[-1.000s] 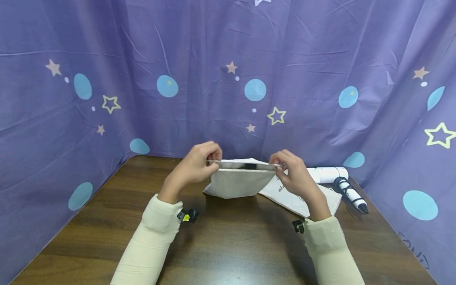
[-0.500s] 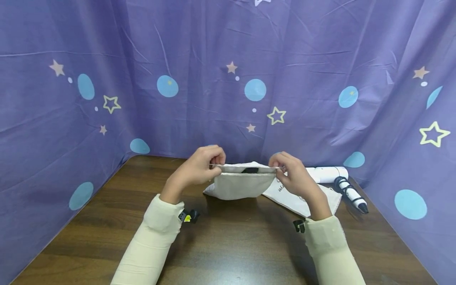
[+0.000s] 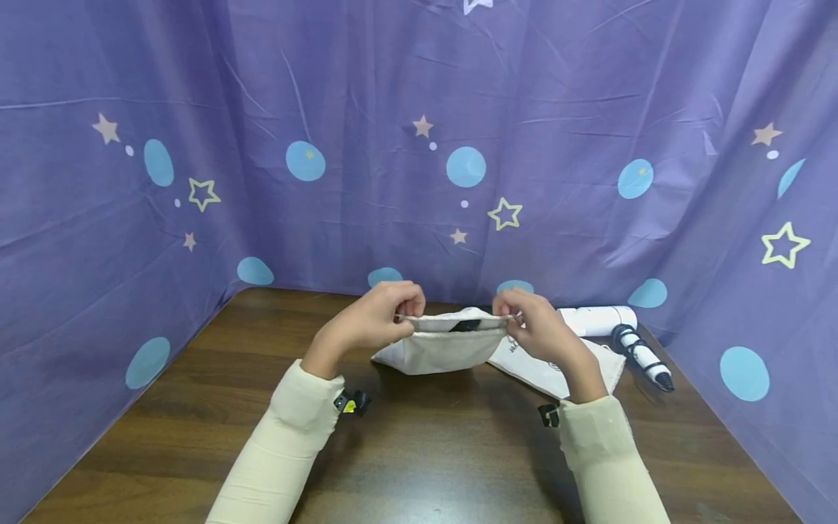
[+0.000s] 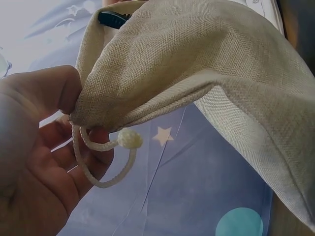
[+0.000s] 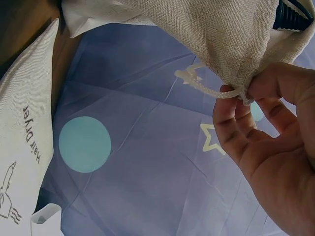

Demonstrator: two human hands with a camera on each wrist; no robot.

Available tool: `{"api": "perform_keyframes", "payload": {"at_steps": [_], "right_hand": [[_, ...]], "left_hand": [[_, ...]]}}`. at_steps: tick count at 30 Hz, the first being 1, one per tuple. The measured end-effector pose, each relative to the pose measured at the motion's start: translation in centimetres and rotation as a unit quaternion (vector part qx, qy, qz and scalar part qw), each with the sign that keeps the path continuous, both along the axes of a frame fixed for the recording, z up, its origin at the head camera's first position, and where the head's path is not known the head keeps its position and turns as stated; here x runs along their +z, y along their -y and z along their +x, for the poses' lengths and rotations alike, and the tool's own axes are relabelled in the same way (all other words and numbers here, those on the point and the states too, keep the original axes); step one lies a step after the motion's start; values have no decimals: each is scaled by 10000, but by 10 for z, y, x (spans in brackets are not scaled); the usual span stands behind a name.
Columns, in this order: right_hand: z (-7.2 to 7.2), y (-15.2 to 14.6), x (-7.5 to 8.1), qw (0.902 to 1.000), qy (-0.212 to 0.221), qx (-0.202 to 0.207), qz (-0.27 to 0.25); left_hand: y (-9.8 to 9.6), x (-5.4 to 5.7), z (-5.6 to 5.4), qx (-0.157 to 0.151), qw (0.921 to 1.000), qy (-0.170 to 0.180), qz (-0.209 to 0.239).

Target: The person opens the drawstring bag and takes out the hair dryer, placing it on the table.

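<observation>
Between my two hands hangs a cream drawstring bag (image 3: 452, 353), its mouth turned up. My left hand (image 3: 376, 316) pinches one corner of the mouth, where a knotted cord loop (image 4: 106, 179) dangles beside the fingers. At the opposite corner my right hand (image 3: 538, 331) pinches the hem, with another knotted cord (image 5: 202, 86) hanging there. A black ribbed piece (image 5: 290, 17) shows inside the opening; the rest of it is hidden by the cloth. The bag's lower part sits close to the table, and I cannot tell how much of it touches.
Behind my right hand, a flat white pouch printed "Hair Dryer" (image 3: 527, 367) lies on the wooden table (image 3: 432, 451). A white cylindrical appliance (image 3: 602, 320) and a black cord wound on a white handle (image 3: 644, 356) lie at the back right. A purple curtain (image 3: 366, 204) hangs behind.
Both hands have lowered with the bag's mouth. My left hand has shifted to the right, so the gap between the hands is narrower. The pouch and appliance have stayed put.
</observation>
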State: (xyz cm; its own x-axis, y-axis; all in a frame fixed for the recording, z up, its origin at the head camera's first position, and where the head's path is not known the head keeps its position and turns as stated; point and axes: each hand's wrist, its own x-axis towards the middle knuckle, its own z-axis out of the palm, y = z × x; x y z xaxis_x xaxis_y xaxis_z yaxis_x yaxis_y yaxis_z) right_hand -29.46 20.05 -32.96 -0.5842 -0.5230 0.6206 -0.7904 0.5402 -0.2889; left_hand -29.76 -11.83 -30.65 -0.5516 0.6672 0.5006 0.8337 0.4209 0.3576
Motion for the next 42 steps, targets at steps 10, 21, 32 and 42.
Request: {"api": "perform_keyframes", "payload": {"at_steps": [10, 21, 32, 42], "right_hand": [[-13, 3, -18, 9989, 413, 55, 196], [-23, 8, -35, 9941, 734, -117, 792], [-19, 7, -40, 9730, 1666, -20, 1600], [-15, 9, -39, 9573, 2081, -45, 2008]], "left_hand": [[-6, -7, -2, -125, 9983, 218, -525], [-18, -19, -10, -92, 9943, 311, -1014], [-34, -34, -12, -324, 9862, 482, -1548], [-41, -41, -10, -256, 9811, 569, -1833]]}}
